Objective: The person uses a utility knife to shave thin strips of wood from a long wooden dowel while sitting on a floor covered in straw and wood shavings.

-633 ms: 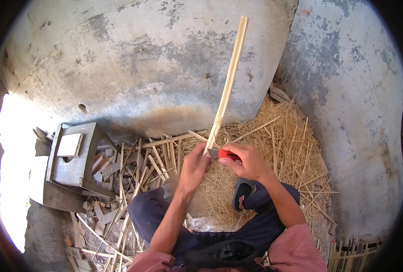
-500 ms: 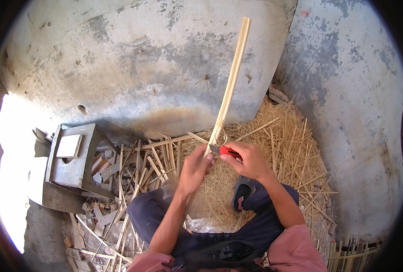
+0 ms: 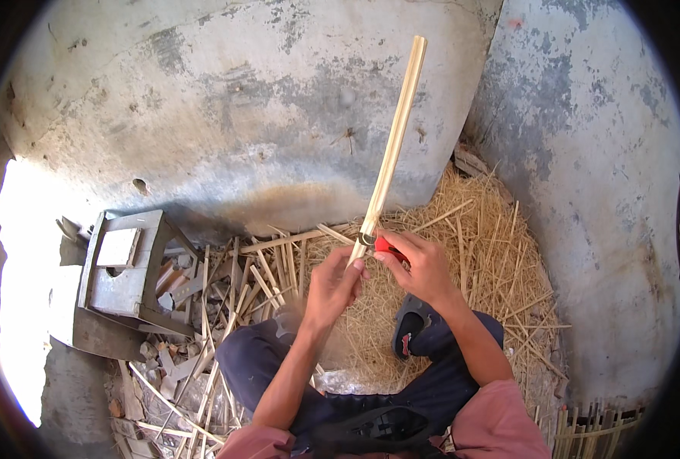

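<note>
Sitting low on the floor, the person is working a long pale bamboo strip (image 3: 392, 138) that is rising up and slightly rightward from the hands toward the grey plastered wall (image 3: 225, 99).

Far left: a small grey wooden stool (image 3: 122, 264) is lying tipped among offcuts, well apart from the hands. Between it and the person's knees, a scatter of split bamboo sticks (image 3: 237, 279) is lying on the floor.

Centre: the left hand (image 3: 331, 284) is closing its grip around the lower end of the strip, thumb and fingers pinching it just below a small metal ring or blade loop (image 3: 367, 239) that appears to be circling the strip; its exact form is too small to tell.

Just right of that, the right hand (image 3: 422, 268) is gripping a red-handled tool (image 3: 387, 245), its working end touching the strip at the ring. Both hands are closed, almost touching each other.

Further right: a heap of fine straw-like shavings (image 3: 478, 252) is filling the corner, and a dark shoe (image 3: 409, 333) is showing beside the person's leg. Bottom right, a bundle of finished sticks (image 3: 592, 432) is standing at the edge.

Judgement: the step in hand looks like shaving or sizing the strip at its lower end. The next move is likely calling for a steady left-hand hold while tool and strip are being drawn against each other along the length, keeping the strip straight.
</note>
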The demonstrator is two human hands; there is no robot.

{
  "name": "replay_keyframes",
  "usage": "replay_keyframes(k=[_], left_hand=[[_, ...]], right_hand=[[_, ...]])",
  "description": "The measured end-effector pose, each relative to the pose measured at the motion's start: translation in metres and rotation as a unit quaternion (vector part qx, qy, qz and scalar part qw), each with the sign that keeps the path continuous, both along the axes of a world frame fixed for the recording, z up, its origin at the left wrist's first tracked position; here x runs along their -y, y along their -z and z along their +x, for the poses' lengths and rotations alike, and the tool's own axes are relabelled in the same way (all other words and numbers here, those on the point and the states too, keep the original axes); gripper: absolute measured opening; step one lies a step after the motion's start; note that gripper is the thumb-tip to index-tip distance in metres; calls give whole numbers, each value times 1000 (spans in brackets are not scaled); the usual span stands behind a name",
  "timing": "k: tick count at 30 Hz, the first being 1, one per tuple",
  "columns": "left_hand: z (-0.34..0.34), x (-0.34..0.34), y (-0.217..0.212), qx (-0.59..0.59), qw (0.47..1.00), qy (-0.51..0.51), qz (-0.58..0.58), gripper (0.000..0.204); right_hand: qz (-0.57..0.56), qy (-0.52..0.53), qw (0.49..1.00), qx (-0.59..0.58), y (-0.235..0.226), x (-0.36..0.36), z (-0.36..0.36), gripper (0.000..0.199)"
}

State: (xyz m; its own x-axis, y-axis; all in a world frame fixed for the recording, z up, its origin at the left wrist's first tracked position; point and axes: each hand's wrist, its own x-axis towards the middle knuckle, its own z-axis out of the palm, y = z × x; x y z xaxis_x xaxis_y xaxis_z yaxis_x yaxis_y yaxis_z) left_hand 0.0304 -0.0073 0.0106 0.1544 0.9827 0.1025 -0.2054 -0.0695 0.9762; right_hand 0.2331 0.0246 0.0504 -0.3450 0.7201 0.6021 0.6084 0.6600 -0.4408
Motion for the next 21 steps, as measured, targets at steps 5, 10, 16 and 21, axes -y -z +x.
replay_keyframes(k=[5, 10, 16, 21], left_hand=[[5, -3, 7, -10, 999, -37, 33, 21], [9, -4, 11, -43, 996, -65, 45, 20], [7, -2, -2, -190, 965, -115, 139, 31], [7, 0, -2, -192, 971, -116, 85, 37]], right_hand=[[29, -9, 999, 36, 1, 2, -4, 36], [30, 0, 999, 33, -1, 9, -13, 35], [42, 12, 999, 28, 1, 4, -13, 33], [47, -11, 999, 18, 2, 4, -18, 33]])
